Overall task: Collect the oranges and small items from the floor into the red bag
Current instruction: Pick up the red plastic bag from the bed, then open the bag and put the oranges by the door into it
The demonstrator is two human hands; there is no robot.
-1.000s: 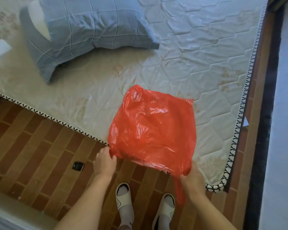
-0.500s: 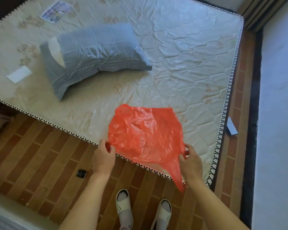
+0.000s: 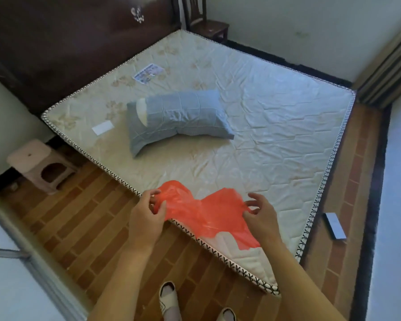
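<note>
The red plastic bag (image 3: 206, 212) hangs crumpled between my hands over the near edge of the mattress (image 3: 276, 140). My left hand (image 3: 148, 216) pinches its left rim between thumb and fingers. My right hand (image 3: 261, 214) pinches the bag's right rim with thumb and forefinger, its other fingers spread. One loose handle strip dangles down toward the mattress corner. No oranges are in view.
A grey-blue pillow (image 3: 178, 117) lies mid-mattress, with a white card (image 3: 102, 127) and a printed label (image 3: 148, 72) near it. A small pink stool (image 3: 41, 165) stands on the wooden floor at left. A flat grey box (image 3: 335, 225) lies on the floor right of the mattress. My sandalled feet (image 3: 169, 300) are below.
The view has tilted up, showing the whole bed and headboard. The bag has gone from spread flat to bunched and lower between my hands, which have moved up the bag's rim.
</note>
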